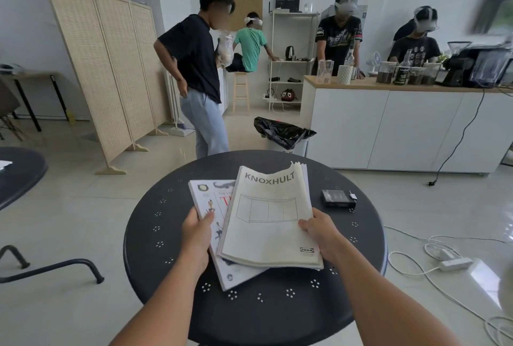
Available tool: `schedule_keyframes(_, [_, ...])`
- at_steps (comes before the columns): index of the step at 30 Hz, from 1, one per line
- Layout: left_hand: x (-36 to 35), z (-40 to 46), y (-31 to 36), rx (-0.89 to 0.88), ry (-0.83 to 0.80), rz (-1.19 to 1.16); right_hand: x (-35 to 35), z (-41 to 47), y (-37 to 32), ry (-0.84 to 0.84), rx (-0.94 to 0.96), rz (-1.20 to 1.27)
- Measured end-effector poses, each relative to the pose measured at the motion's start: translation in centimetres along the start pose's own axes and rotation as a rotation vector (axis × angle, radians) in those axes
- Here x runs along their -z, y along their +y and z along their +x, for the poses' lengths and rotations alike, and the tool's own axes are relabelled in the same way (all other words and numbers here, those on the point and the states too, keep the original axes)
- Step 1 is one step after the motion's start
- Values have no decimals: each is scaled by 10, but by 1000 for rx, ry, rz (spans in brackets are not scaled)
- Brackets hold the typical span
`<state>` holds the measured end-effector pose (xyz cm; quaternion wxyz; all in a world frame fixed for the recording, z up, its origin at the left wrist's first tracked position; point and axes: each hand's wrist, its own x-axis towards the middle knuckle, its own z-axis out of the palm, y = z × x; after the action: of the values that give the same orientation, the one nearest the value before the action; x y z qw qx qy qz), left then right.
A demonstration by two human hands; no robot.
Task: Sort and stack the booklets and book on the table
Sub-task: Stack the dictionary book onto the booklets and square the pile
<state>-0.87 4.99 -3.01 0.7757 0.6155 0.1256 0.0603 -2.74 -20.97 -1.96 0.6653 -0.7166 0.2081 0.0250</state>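
Observation:
A stack of white booklets point(270, 223), its top cover printed "KNOXHULT", lies across a white illustrated book point(212, 201) on the round dark table point(172, 237). The book pokes out to the left and below the booklets. My left hand point(197, 232) grips the book's left edge, thumb on the cover. My right hand point(319, 230) holds the right edge of the booklet stack, thumb on top. The booklets' far edge curls upward.
A small black box point(337, 198) lies on the table to the right of the booklets. A person in a dark shirt point(194, 68) stands just beyond the table. A bin with a black bag point(283, 132), a white counter point(402, 129) and floor cables point(444, 262) lie to the right.

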Motion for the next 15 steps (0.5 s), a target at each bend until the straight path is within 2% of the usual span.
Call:
schedule_keyframes(8, [12, 14, 43, -309, 127, 48, 0, -1, 5, 52, 32, -104])
schedule_keyframes(11, [12, 13, 57, -351, 140, -85, -1, -1, 7, 60, 32, -110])
schedule_keyframes(15, [16, 13, 67, -415, 147, -86, -1, -2, 8, 68, 30, -126])
